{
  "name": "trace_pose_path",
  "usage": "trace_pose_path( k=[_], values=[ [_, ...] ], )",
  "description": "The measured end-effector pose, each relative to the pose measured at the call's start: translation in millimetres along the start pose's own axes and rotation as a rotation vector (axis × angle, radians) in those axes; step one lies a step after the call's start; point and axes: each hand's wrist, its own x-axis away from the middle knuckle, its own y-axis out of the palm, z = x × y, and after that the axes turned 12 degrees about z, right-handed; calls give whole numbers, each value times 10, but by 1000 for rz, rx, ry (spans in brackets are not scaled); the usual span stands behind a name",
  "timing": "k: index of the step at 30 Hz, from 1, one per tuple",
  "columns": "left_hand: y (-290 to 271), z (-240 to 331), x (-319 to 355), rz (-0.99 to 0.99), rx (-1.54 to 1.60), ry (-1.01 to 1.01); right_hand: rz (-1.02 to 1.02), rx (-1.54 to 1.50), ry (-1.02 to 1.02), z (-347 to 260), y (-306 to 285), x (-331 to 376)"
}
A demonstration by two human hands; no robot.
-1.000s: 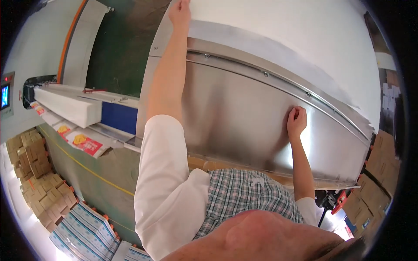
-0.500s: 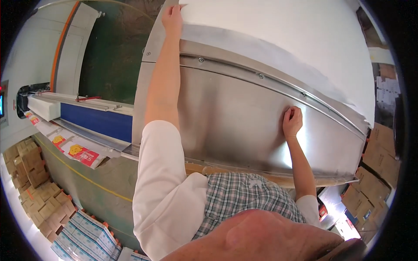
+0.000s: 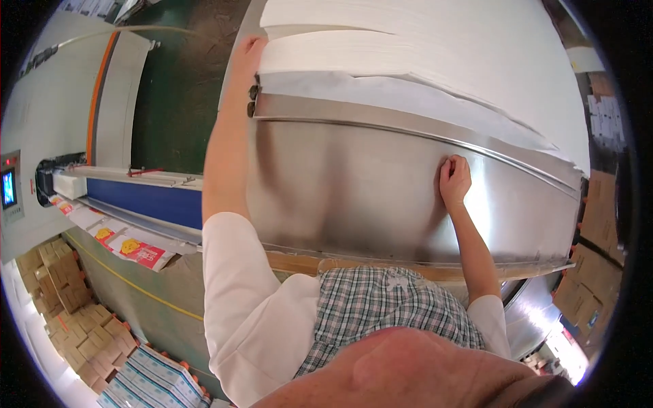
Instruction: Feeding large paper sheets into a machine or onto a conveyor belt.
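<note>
- In the head view, I have the white sheets (image 3: 469, 47) in a broad, layered pile across the upper part of the bench (image 3: 367, 197). Their near edges run wavy and uneven, and a thin greyish layer (image 3: 326, 83) shows along the pile's front.
- My left hand (image 3: 250, 53) is at the pile's left end, right beside the edges of the sheets. Its fingers are bent inward; I cannot tell whether they pinch a sheet or only touch the side.
- My right hand (image 3: 456, 178) is over the bright steel on the near side of the pile, apart from the sheets. Its fingers are folded in toward the palm, loosely bunched; whether its underside rests on the metal I cannot tell.
- A metal rail (image 3: 408, 129) crosses the bench between the pile and the near steel, with small dark fittings (image 3: 252, 102) at its left end, next to my left wrist.
- To my left, a blue belt (image 3: 146, 196) leads to an opening in a pale machine, with a white block (image 3: 70, 184) at that end. Red-and-white printed packaging (image 3: 139, 251) lies along the belt's near side.
- I also see a lit control panel (image 3: 9, 189), brown cartons (image 3: 75, 285) and a blue-and-white stack (image 3: 156, 381) at lower left, and more cardboard boxes (image 3: 590, 285) at far right.
</note>
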Motion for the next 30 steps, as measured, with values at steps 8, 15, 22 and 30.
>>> trace_pose_path(
  k=[8,15,22,30],
  values=[
    [976,935,31,-795,-907,449,-21,-7,66,-23,-14,5],
    [1683,1099,620,-818,-957,633,18,-47,32,-20,20,0],
    [1406,1014,733,-661,-1211,731,40,-14,-17,9,-33,6],
    [156,369,-70,347,-391,381,21,-28,-5,-22,-22,2]
  ],
)
